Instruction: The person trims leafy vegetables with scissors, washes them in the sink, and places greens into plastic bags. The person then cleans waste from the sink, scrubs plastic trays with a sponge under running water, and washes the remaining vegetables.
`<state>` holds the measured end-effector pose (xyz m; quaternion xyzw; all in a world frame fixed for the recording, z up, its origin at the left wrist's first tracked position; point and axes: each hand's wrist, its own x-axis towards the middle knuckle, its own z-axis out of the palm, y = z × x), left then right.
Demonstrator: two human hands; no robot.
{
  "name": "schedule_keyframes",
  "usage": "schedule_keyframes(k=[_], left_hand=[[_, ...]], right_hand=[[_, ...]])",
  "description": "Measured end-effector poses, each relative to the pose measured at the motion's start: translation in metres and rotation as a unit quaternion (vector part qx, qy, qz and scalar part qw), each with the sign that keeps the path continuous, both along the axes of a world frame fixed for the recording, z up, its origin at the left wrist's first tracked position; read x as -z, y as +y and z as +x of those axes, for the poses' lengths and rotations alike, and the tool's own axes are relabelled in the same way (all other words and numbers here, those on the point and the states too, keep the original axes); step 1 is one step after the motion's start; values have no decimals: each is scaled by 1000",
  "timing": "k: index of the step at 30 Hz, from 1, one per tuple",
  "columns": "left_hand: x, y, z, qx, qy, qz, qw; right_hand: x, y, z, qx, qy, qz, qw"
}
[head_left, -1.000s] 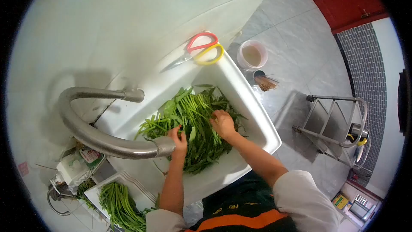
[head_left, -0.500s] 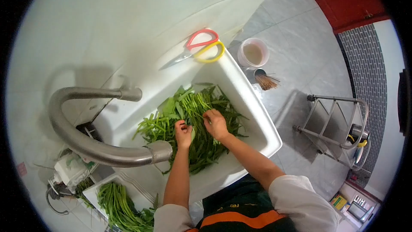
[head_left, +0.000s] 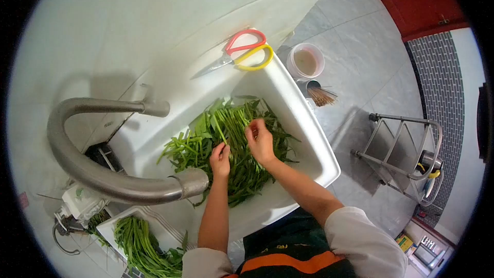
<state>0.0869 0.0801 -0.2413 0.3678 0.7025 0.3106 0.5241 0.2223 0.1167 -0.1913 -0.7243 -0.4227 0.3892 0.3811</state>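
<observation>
A heap of long-stemmed leafy greens that look like water spinach [head_left: 239,175] lies in the white sink [head_left: 314,139]. My left hand [head_left: 220,160] is closed in a pinch on a pale green stem [head_left: 220,129] at the heap's near left side. Just to its right, my right hand [head_left: 261,141] is closed over the stems, thumb and fingers together. What lies between its fingertips is mostly hidden. Scissors [head_left: 237,56] with one red and one yellow handle rest on the sink's back rim.
A curved metal faucet [head_left: 103,177] arches over the sink's left side. More greens [head_left: 136,244] lie in a white tray [head_left: 105,229] at lower left. On the floor to the right are a bucket [head_left: 320,64] of cloudy liquid, a container of thin sticks [head_left: 323,96] and a metal cart [head_left: 396,149].
My left hand's fingers have closed on a stem that now stands up from them. My right hand has risen slightly and its fingers have curled in. The view has shifted a little.
</observation>
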Motion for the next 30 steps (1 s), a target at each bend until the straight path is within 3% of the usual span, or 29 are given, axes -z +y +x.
schedule_keyframes(k=[1, 3, 4, 6, 7, 9, 13, 16, 18, 21, 24, 25, 27, 28, 30], left_hand=[[-5, -1, -1, -14, -30, -16, 999], [-9, -4, -2, -33, -55, -58, 996], [-9, -7, -4, -36, -72, -70, 994], [-5, -9, -6, -51, -109, -57, 991], [-3, -10, -7, -51, -109, -57, 991], [-3, -10, -11, -84, -238, -46, 967], [-8, -7, -16, -99, -279, -76, 952], [-9, -8, -14, -20, -216, -6, 976], [-11, -9, -14, 39, -136, 45, 989], [0, -17, -17, 38, -151, 115, 981], [-15, -19, -19, 52, -172, 21, 983], [-15, -20, -22, 51, -174, 23, 983], [-12, -22, -28, 122, -133, -50, 982], [-9, -22, -27, 122, -134, -48, 982], [-9, -15, -24, 69, -119, 13, 990]], right_hand=[[9, -3, -4, -54, 9, -32, 998], [21, -6, -11, -128, 159, -117, 972], [25, -7, -13, -129, 160, -116, 972], [31, -7, -16, -174, 309, -152, 922], [33, -8, -16, -174, 309, -152, 922], [38, -9, -14, -183, 308, -151, 922], [39, -10, -15, -131, 332, -143, 923], [28, -6, -11, -230, 282, -170, 916], [24, -4, -8, -331, 136, -130, 924], [22, 5, -2, -404, 58, -91, 909], [14, 22, 14, -502, 26, -72, 861], [14, 29, 17, -504, 24, -71, 861], [12, 45, 24, -352, -274, 107, 889], [10, 53, 27, -353, -275, 108, 888], [4, 65, 31, -202, -159, 107, 961]])
